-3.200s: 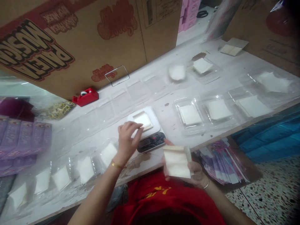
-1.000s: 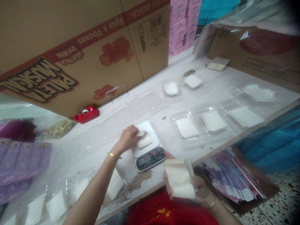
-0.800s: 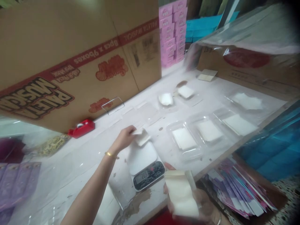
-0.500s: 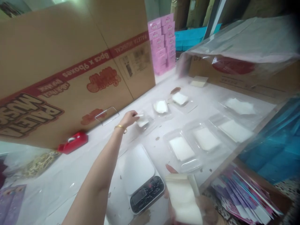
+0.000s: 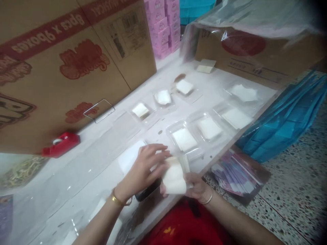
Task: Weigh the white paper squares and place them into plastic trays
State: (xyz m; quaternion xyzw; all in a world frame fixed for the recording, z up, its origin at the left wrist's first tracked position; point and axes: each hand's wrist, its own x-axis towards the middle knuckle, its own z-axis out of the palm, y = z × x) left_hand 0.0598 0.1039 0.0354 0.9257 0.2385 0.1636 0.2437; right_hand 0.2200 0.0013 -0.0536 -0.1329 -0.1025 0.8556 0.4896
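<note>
**Head view.** My right hand (image 5: pixel 198 189) is closed around a stack of white square sheets (image 5: pixel 175 177), held over the near edge of the white table (image 5: pixel 217 85), beside the white digital scale (image 5: pixel 129 159). The stack's top edge tilts toward my left hand (image 5: pixel 144 168), probably so its fingers (image 5: pixel 160 157) can reach it. They rest curled there; whether they pinch a sheet, I cannot tell. Clear plastic trays (image 5: pixel 194 152) alongside each hold one white square (image 5: pixel 184 139).
</note>
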